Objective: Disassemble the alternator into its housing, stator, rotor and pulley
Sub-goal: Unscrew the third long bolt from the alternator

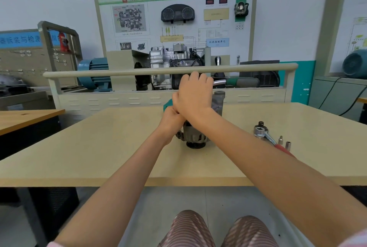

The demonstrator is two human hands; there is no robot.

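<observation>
My right hand (193,96) has its fingers (195,78) curled over the top of the alternator (195,137), though what exactly they clutch is hidden behind the hand. My left hand (171,120) is clenched round something at the alternator's left side, beside a teal part (166,105); I cannot tell what it grips. The alternator stands near the middle of the pale, smooth desk (99,147), ribbed grey metal housing up, dark grooved pulley (195,145) towards me. To its right lie a shiny ratchet wrench (264,132) with a red handle and two small cylindrical sockets (284,142), apart from it.
</observation>
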